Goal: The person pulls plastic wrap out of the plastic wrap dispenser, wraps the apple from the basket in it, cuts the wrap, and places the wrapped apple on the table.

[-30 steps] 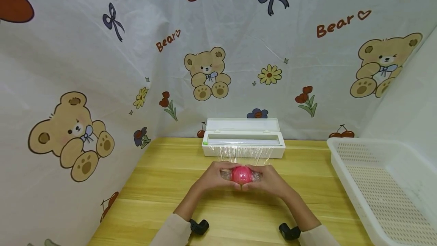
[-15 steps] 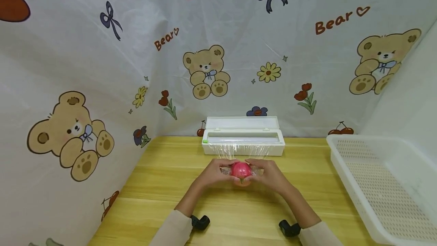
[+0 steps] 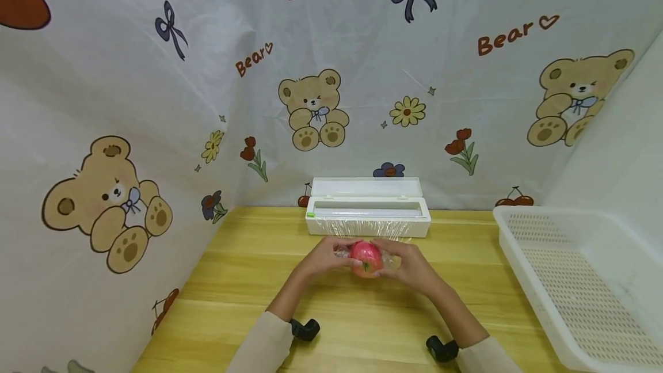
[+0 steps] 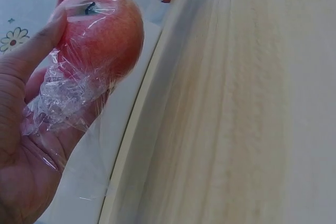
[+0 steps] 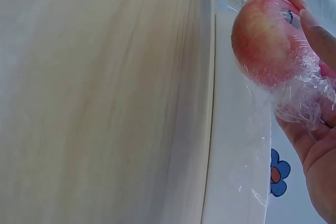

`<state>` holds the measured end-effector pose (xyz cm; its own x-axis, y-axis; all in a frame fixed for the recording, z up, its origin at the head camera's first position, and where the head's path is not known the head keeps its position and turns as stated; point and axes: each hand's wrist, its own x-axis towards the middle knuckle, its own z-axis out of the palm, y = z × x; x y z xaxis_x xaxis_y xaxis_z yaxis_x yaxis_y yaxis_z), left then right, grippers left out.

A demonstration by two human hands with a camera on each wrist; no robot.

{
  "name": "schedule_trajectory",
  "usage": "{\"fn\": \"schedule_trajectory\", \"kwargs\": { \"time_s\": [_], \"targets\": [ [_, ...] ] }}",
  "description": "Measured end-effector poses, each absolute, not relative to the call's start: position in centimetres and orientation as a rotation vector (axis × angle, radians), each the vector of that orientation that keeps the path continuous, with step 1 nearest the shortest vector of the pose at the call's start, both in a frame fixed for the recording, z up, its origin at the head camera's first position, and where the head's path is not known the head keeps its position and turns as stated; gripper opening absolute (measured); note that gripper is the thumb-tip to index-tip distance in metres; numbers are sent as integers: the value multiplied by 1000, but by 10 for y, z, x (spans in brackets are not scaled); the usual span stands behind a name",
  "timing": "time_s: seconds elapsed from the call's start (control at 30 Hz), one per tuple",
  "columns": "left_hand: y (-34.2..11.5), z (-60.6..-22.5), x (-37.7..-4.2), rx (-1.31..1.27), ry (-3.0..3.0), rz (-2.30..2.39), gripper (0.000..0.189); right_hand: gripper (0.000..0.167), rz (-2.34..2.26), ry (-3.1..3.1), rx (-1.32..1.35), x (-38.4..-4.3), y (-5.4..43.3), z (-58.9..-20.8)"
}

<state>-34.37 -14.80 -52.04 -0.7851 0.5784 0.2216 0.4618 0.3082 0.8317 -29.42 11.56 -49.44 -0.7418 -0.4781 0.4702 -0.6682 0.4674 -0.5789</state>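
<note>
Gripping the red apple (image 3: 366,256) from both sides, I have my left hand (image 3: 322,257) and right hand (image 3: 410,266) curled round it — over the wooden table (image 3: 365,332), near the white box (image 3: 422,229) with its lid raised — crinkled clear plastic wrap (image 4: 68,95) bunched beside the fruit.

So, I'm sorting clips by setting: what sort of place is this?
Probably a makeshift indoor work booth: a wooden table, a bear-print sheet behind it, and an open box of plastic wrap.
</note>
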Motion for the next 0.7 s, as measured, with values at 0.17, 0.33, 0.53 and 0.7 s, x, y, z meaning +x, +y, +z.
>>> {"fn": "schedule_trajectory", "kwargs": {
  "time_s": [0.17,0.33,0.53,0.7],
  "targets": [
    [-147,-519,-347,959,2481,1409,56,72,1140,-2488,1027,-297,113,-496],
    [-147,-517,-347,928,2479,1404,55,76,1153,-2526,1032,-299,111,-496],
    [-146,-516,-350,960,2459,1436,49,83,1153,-2540,1007,-300,109,-495],
    [-145,-511,-349,946,2479,1418,51,86,1139,-2531,990,-301,108,-494]
  ]
}}
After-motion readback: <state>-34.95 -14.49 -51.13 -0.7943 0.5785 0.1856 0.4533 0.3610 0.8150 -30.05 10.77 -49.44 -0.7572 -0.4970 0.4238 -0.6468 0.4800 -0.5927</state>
